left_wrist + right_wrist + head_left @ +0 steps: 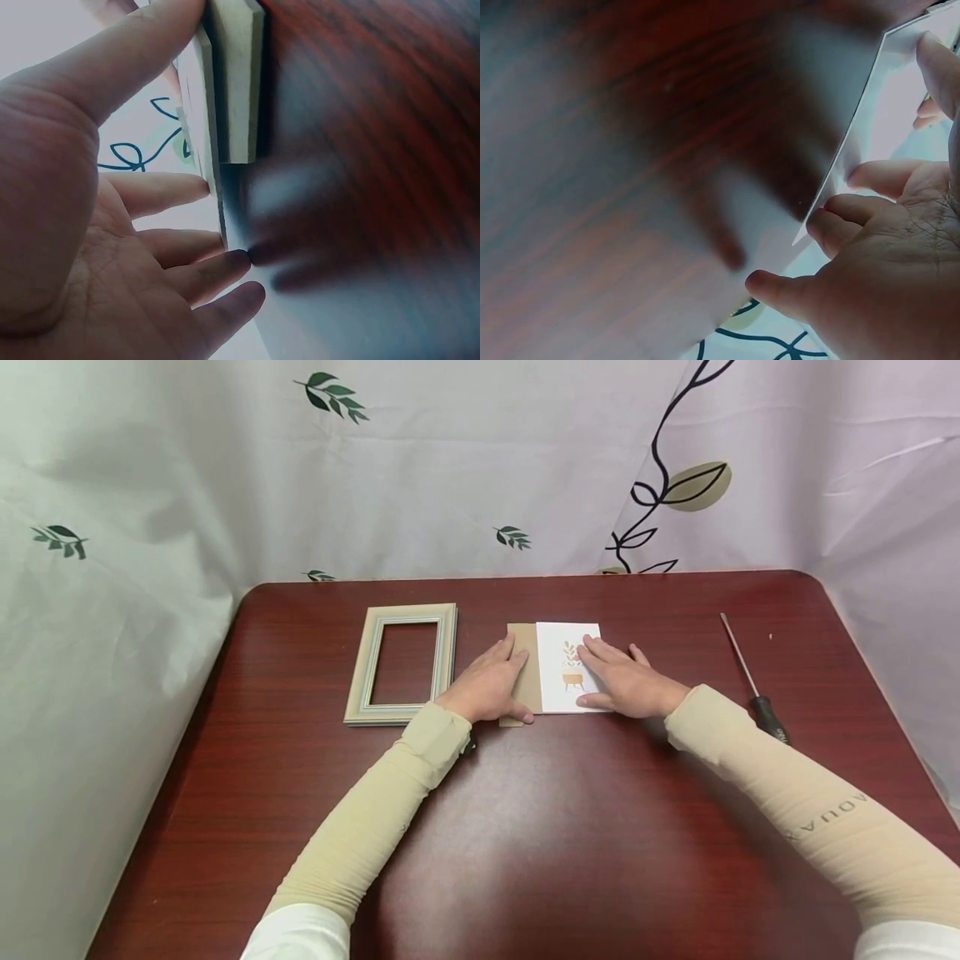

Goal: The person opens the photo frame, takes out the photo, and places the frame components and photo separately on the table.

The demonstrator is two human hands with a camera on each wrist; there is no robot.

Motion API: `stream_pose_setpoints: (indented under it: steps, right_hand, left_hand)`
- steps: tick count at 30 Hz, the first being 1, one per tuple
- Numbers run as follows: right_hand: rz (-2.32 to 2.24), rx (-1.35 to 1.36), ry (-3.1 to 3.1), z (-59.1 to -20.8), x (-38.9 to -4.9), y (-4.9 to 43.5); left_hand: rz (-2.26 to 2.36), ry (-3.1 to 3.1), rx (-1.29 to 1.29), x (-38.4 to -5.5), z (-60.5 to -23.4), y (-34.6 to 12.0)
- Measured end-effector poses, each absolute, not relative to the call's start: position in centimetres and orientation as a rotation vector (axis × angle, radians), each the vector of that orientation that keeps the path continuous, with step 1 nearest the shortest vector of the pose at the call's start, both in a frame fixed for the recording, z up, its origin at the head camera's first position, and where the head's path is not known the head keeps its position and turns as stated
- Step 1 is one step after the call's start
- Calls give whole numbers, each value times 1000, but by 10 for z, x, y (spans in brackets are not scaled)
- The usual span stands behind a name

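Note:
A white card (pixel 553 692) printed with a potted plant lies flat over a brown backing board (pixel 531 681), whose left strip shows beside it. My left hand (pixel 486 687) rests on that left strip, fingers spread and thumb near the front corner. On the card's right part, the straight fingers of my right hand (pixel 628 683) press down, covering some of the print. The left wrist view shows a thick strip (pixel 238 90) under the board, next to the wood surface. Along the card's edge (pixel 855 120) in the right wrist view, the fingertips touch its face.
An unfilled cream picture frame (pixel 356 681) lies to the left, close by my left forearm. Toward the right side is a screwdriver (pixel 767 717) with a black handle. Behind the dark red table (pixel 570 827) hangs a white curtain (pixel 420 468) with leaf prints.

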State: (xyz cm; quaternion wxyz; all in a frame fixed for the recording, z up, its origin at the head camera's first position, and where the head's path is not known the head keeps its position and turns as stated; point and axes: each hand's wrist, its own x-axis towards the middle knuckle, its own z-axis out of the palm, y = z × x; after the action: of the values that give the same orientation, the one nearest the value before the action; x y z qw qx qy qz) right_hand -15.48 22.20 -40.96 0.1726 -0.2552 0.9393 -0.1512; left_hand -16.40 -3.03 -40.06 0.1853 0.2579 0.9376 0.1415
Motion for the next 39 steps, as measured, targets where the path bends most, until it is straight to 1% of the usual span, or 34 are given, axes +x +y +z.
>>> stream_pose_setpoints:
  steps: [39]
  right_hand:
    - [-454, -721, 2665, -408, -151, 239]
  left_hand:
    - [361, 2629, 701, -165, -400, -30]
